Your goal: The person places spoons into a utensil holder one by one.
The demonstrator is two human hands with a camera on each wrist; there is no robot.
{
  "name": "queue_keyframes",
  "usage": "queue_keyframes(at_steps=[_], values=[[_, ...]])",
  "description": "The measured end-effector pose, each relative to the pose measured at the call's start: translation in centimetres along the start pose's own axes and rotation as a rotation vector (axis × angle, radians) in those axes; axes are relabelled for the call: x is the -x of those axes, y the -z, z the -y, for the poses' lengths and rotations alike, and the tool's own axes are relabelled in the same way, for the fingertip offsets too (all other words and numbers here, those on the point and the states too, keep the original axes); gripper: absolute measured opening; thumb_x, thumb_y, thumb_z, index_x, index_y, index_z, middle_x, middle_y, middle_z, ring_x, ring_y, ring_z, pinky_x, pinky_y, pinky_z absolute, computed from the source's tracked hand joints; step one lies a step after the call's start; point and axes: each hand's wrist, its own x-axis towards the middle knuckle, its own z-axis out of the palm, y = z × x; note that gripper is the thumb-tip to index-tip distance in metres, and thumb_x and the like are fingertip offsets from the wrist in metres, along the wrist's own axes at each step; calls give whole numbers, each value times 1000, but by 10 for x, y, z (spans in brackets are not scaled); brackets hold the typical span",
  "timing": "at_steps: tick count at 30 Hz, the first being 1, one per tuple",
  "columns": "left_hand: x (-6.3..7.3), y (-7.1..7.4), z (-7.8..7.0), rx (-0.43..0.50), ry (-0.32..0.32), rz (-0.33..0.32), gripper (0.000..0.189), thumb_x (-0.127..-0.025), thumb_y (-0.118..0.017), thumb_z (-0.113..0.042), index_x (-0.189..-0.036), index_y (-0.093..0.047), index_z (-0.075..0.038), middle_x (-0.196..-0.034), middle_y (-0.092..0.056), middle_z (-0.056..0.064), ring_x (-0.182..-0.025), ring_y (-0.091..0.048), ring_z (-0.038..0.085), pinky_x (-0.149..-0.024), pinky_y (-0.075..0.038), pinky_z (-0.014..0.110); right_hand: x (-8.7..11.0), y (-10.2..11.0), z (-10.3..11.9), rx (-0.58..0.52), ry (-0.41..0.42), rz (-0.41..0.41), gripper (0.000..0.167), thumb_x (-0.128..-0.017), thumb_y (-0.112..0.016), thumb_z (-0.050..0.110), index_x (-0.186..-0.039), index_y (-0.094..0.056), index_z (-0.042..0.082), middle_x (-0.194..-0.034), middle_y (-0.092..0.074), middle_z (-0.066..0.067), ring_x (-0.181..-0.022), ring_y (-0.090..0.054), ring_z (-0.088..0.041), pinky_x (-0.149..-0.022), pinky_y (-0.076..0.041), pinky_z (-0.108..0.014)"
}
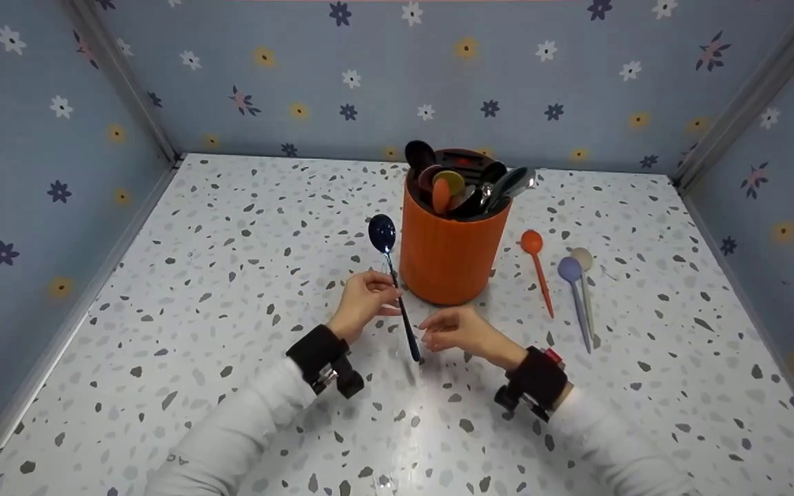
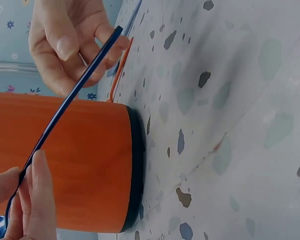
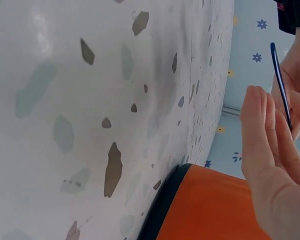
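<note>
A shiny dark blue long-handled spoon (image 1: 382, 235) is pinched between the thumb and fingers of my left hand (image 1: 364, 303), its bowl pointing away and its handle end toward me. In the left wrist view the spoon's handle (image 2: 65, 102) slants across in front of the orange holder. My right hand (image 1: 462, 333) is just right of the handle end, fingers loosely bent with nothing held. The orange utensil holder (image 1: 449, 258) stands right behind both hands, filled with several spoons and other utensils (image 1: 462, 186).
Right of the holder lie an orange spoon (image 1: 532, 242), a purple spoon (image 1: 570, 270) and a beige spoon (image 1: 582, 259), the last two side by side. Flower-patterned panels (image 1: 383, 83) enclose the speckled white table (image 1: 231, 227) at the back and sides.
</note>
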Motion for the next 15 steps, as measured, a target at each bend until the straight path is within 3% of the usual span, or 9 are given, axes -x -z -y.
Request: queue_keyframes(at_steps=[7,15], values=[[7,-9,-3,45,-38,-26,15,-87,-61,14,-101,-56,11,-79,-56,5,-65,-60,10,-60,-61,23,1,-1,4,-40,-27,-3,34,-94,-62,4,-123,-59,-14,-102,-71,-15,-83,-67,-6,-91,-60,-40],[14,-16,-7,35,-106,-1,14,-87,-62,13,-100,-57,10,-81,-58,4,-67,-61,9,-63,-62,26,3,-2,9,-46,-32,-11,31,-93,-61,3,-119,-60,-14,-92,-70,1,-80,-66,-5,-84,-61,-31]])
